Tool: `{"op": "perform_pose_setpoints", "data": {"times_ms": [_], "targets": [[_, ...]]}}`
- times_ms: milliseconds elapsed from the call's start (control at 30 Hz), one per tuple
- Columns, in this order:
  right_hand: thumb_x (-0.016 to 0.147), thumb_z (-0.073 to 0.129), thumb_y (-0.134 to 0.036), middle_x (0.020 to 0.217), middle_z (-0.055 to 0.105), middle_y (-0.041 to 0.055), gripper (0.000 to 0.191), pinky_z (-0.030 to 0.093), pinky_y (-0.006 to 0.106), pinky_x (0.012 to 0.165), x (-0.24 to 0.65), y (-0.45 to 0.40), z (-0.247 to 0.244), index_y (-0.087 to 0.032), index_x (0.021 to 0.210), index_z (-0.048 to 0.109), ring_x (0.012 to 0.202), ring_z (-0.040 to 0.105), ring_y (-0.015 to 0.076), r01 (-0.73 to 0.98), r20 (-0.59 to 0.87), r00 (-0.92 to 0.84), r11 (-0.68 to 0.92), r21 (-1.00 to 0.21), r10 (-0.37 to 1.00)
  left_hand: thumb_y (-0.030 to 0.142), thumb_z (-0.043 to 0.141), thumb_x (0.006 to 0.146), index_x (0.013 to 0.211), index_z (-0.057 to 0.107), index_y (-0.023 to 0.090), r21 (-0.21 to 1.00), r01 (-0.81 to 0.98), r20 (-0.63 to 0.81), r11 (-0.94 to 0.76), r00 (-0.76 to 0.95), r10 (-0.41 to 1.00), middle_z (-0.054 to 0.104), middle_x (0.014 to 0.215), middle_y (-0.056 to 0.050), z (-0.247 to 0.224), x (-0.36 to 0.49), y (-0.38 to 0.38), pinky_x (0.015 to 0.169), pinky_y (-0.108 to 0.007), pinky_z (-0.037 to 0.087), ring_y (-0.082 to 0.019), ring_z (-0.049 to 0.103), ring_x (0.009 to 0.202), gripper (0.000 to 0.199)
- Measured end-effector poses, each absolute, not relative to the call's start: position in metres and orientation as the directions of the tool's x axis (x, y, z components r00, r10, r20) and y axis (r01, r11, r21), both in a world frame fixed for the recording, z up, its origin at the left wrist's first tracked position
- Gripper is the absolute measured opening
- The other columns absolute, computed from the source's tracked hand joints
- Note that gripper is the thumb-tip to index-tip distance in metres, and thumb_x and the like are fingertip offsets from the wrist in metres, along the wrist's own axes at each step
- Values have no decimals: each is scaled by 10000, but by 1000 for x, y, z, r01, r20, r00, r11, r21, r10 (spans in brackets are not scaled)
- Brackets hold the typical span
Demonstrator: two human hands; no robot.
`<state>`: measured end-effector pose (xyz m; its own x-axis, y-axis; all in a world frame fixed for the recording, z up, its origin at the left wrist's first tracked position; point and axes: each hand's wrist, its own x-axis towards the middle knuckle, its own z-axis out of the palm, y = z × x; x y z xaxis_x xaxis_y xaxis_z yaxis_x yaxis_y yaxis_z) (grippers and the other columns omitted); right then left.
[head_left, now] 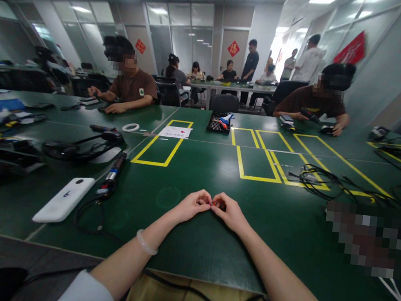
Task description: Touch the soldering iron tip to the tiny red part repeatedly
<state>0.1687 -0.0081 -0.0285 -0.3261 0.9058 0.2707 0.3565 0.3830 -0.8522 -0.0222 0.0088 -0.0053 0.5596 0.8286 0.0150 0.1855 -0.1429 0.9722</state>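
Over the green table, my left hand (195,206) and my right hand (230,213) meet fingertip to fingertip. Both are closed in a pinch, thumbs against the forefingers. A tiny reddish spot shows at the right fingertips, too small to name; it could be a small part or only fingernails. A pale bangle (146,242) circles my left wrist. Directly beneath the hands lies the bare green tabletop (189,246).
To the left lie a white power-bank-like case (65,200), a corded black tool (113,174) and a black headset (81,146). Ahead stands a black tray (219,122) of tools. Black cables (323,180) coil at right. Two people in headsets sit across the table.
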Motion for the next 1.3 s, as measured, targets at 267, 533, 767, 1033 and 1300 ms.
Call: {"op": "perform_pose_setpoints", "data": {"times_ms": [267, 533, 767, 1033, 1300], "targets": [[804, 607, -231, 757, 608, -2, 118, 416, 243, 649, 170, -9, -24, -169, 905, 613, 698, 561, 134, 342, 209, -304, 311, -887, 930, 348, 663, 763, 969, 572, 143, 970, 202, 5, -136, 543, 840, 600, 929, -36, -8, -23, 9, 732, -243, 421, -107, 544, 778, 304], [810, 609, -233, 753, 612, -6, 122, 415, 243, 648, 172, -7, -27, -177, 917, 620, 691, 561, 130, 336, 205, -299, 304, -891, 932, 440, 525, 846, 1246, 516, 185, 894, 415, -98, -170, 550, 829, 601, 1092, -82, 10, -55, 17, 853, -312, 461, -167, 575, 959, 474], [817, 611, -248, 805, 624, 7, 120, 424, 247, 674, 172, -8, -29, -175, 912, 621, 729, 573, 135, 343, 210, -303, 312, -886, 930, 478, 423, 858, 1336, 471, 156, 179, 973, 126, -146, 124, 984, 458, 1361, -152, 19, -175, 38, 1046, -462, 331, -318, 423, 1251, 579], [825, 603, -258, 813, 631, 10, 126, 427, 250, 676, 170, -7, -31, -178, 920, 622, 736, 575, 138, 359, 207, -309, 315, -878, 928, 549, 358, 829, 1388, 338, 32, -36, 942, 176, 333, -322, 930, 443, 1331, -276, 4, -283, 25, 907, -514, 407, -429, 469, 1168, 762], [821, 601, -260, 793, 625, 9, 129, 426, 248, 669, 169, -9, -27, -174, 915, 620, 727, 570, 137, 361, 198, -300, 303, -882, 933, 610, 361, 792, 1357, 396, 81, 73, 946, 77, 316, -321, 944, 458, 1288, -271, -2, -309, 21, 850, -503, 451, -409, 495, 1144, 775]]}}
